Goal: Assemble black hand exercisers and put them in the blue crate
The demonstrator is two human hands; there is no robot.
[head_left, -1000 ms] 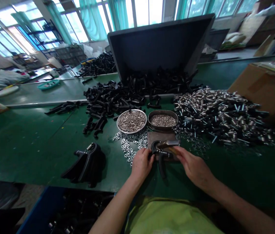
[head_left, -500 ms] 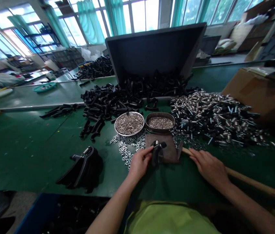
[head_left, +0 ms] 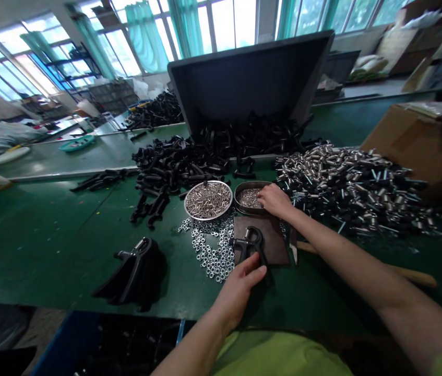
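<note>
The left hand (head_left: 240, 290), half-closed, has hold of a black hand-grip exerciser (head_left: 259, 236) by one handle, over the brown plate (head_left: 277, 246). The right hand (head_left: 277, 201) has moved to the oval tin (head_left: 250, 211), bent fingertips in small metal parts — whether pinching any, I cannot tell — leaving the hammer (head_left: 307, 247) unheld, so striking is paused. Across the green table (head_left: 48, 235): nested exercisers (head_left: 136, 271), round dish (head_left: 207, 218), loose nuts (head_left: 215, 258). Beyond, teal curtains (head_left: 146, 36) and a cardboard box (head_left: 408, 141).

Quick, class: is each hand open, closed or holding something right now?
Left hand: fingers against the black part; grip cannot be told.
Right hand: fingers in the oval tin; open or closed cannot be told.
</note>
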